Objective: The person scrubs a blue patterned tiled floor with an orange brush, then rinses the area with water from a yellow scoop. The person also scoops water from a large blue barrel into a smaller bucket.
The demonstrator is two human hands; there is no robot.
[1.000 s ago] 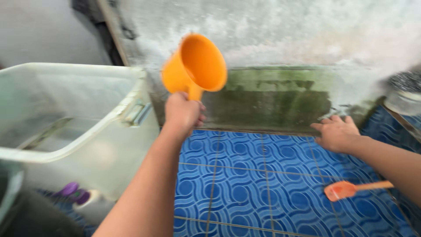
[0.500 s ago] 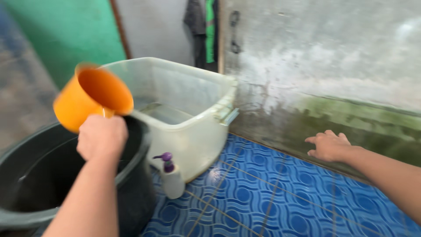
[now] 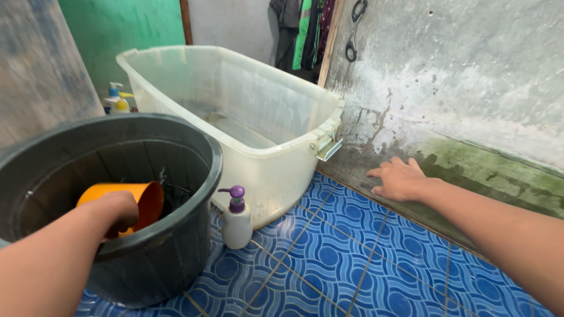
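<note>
Under my left hand: my left hand is clenched on the handle of the orange plastic dipper, lowered inside the round black plastic tub.
Step in hand: I judge this is the scoop, dipper mouth turned sideways toward the water, which I can barely make out.
Next move calls for: tilting the dipper under, then lifting it level over the rim.
Between my hands: white pump bottle with purple top just beside the tub; translucent rectangular plastic bin behind it.
Right hand: my right hand lies released, fingers spread flat against the stained concrete wall base above the blue patterned tiles.
</note>
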